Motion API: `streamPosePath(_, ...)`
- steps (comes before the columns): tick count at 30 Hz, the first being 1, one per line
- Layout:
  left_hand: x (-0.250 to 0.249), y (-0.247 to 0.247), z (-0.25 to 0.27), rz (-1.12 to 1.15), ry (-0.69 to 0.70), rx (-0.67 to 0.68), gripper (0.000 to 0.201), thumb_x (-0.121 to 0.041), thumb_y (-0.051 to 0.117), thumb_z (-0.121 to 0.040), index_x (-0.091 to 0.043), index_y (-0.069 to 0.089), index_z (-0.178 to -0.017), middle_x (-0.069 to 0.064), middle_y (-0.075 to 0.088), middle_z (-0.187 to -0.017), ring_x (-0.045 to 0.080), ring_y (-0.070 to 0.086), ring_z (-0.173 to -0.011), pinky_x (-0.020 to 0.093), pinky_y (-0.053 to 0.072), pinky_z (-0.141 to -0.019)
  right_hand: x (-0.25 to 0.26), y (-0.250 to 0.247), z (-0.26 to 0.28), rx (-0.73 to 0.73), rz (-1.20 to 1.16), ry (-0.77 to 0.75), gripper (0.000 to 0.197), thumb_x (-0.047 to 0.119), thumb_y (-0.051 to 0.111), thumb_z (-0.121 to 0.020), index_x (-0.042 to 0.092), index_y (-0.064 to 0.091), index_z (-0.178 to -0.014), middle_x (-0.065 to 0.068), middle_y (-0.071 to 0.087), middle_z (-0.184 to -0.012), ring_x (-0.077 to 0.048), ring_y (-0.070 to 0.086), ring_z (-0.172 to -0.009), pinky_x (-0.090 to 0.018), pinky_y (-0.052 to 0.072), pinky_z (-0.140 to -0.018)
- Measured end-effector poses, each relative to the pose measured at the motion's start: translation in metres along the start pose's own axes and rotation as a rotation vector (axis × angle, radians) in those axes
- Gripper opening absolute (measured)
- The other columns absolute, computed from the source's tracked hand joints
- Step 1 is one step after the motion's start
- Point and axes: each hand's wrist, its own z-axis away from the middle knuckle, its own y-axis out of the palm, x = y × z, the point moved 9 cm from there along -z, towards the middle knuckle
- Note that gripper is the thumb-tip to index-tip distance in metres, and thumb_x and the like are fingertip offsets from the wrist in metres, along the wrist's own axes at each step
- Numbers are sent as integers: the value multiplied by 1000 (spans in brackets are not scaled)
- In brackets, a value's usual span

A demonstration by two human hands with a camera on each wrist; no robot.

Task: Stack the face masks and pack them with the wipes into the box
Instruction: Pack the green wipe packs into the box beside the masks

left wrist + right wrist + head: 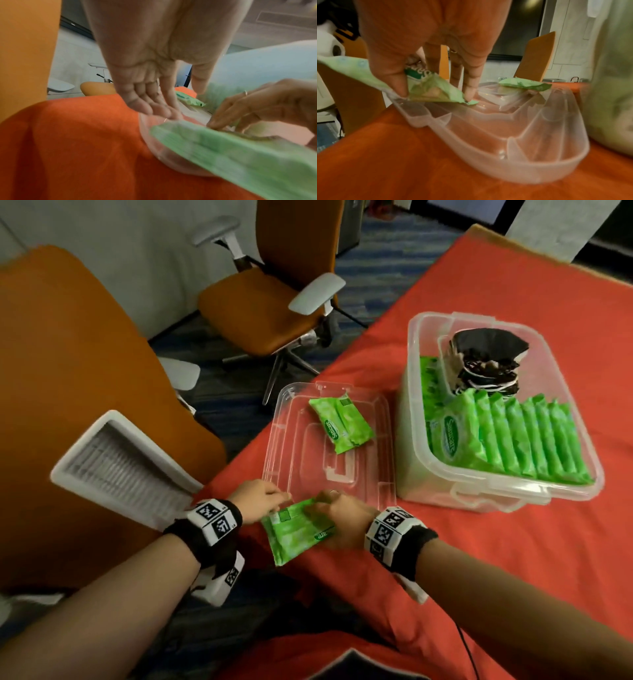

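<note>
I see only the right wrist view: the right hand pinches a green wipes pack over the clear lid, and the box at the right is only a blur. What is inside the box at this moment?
Observer: In the head view, the box holds a stack of black masks at its far end. A row of wipes packs stands on edge in front of them.
Operator: And where is the left hand?
Observer: The left hand is at the other end of the held pack. Its fingers are nearly straight by the near rim of the lid. I see no grip.
</note>
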Motion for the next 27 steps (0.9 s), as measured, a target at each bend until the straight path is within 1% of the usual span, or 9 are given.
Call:
streamPosePath(4, -6, 5, 3, 256, 16, 123, 39, -31, 43, -98, -1, 66, -104, 0, 61, -76, 10, 53, -66, 9, 41, -57, -3, -26, -4, -163, -85, -26, 42, 35, 54, -88, 4, 57, -116, -18, 62, -107, -34, 60, -97, -40, 49, -82)
streamPosePath(7, -8, -25, 1, 589, 54, -57, 43, -42, 38, -97, -11, 65, -111, 4, 63, -108, 15, 58, -98, 23, 44, -89, -22, -61, -4, -415, -334, 92, 23, 17, 55, -90, -3, 57, -102, -20, 63, -89, -28, 60, -80, -28, 37, -66)
streamPosePath(8, -9, -37, 1, 743, 75, -135, 36, -42, 39, -97, -18, 63, -109, 4, 61, -113, 14, 58, -100, 27, 46, -90, -29, -70, -3, -477, -436, 157, 20, 12, 54, -90, -5, 55, -101, -20, 62, -87, -26, 57, -77, -26, 33, -63)
streamPosePath(11, -17, -52, 2, 1028, 140, -232, 23, -22, 43, -97, -28, 46, -119, 0, 62, -107, 15, 59, -95, 23, 53, -71, -43, -83, -10, -591, -853, 247, 8, 4, 50, -90, 2, 53, -97, -10, 57, -84, -22, 53, -78, -29, 40, -67)
streamPosePath(14, -24, -48, -8, 1108, 190, -248, 82, 1, 56, -88, -44, 13, -141, -1, 66, -101, 18, 63, -97, 38, 52, -80, -47, -90, -31, -551, -1011, 260, 19, 10, 49, -91, 4, 58, -107, -4, 59, -89, -14, 54, -79, -28, 46, -73)
streamPosePath(17, -17, -54, -20, 1070, 186, -342, 98, 8, 57, -85, -46, 2, -145, 0, 64, -109, 16, 64, -102, 41, 53, -85, -68, -101, -45, -570, -738, 402, 23, 29, 48, -94, 13, 63, -98, -9, 61, -93, -25, 54, -95, -38, 43, -84)
streamPosePath(20, -7, -61, -24, 995, 175, -364, 89, 8, 55, -87, -46, 13, -144, -8, 61, -110, 10, 63, -102, 34, 53, -86, -101, -96, -53, -373, -270, 725, 55, 43, 55, -88, 21, 40, -135, -21, 29, -145, -38, 21, -137, -51, 22, -109)
streamPosePath(23, -2, -66, -22, 942, 181, -382, 57, 8, 48, -90, -30, 44, -132, 2, 58, -124, 11, 57, -108, 27, 49, -93, -121, -85, -60, -257, -291, 798, 88, 45, 67, -79, 29, 13, -147, -22, -1, -154, -42, 1, -142, -57, 10, -113)
streamPosePath(27, 20, -64, -30, 921, 104, -396, 34, 1, 43, -93, -22, 66, -102, -12, 67, -104, 7, 54, -89, 13, 43, -75, -131, -89, -62, -252, -273, 830, 91, 53, 71, -70, 26, 22, -141, -22, 24, -146, -40, 26, -134, -51, 24, -109)
